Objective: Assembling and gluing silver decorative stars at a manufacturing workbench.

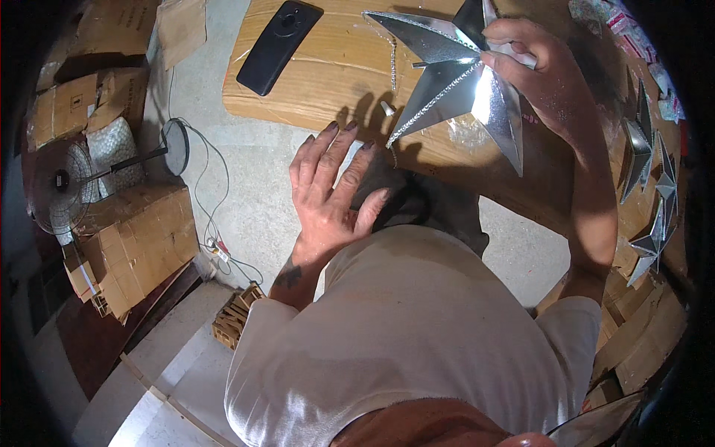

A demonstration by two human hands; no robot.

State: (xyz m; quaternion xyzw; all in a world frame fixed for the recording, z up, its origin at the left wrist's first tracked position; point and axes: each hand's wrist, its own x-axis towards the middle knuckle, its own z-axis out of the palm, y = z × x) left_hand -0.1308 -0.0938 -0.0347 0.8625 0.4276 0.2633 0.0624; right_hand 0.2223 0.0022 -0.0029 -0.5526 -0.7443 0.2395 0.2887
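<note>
A large silver star [439,86] with folded, shiny points sits on the cardboard-covered table. Glittering trim runs along some of its ridges. My right hand [547,78] is closed over the star's right side, fingertips near its centre. A small white object [523,54] shows between my thumb and fingers, mostly hidden by them. My left hand [328,182] is held near the table's front edge, empty, its fingers spread. Beside the star lie a thin sparkling strand [393,63] and a small white cap-like piece [387,108].
A black phone [280,46] lies at the table's left. More silver stars [655,208] are at the far right. A fan [63,179], cardboard boxes [141,238] and loose cables [212,216] stand or lie left of the table [298,104].
</note>
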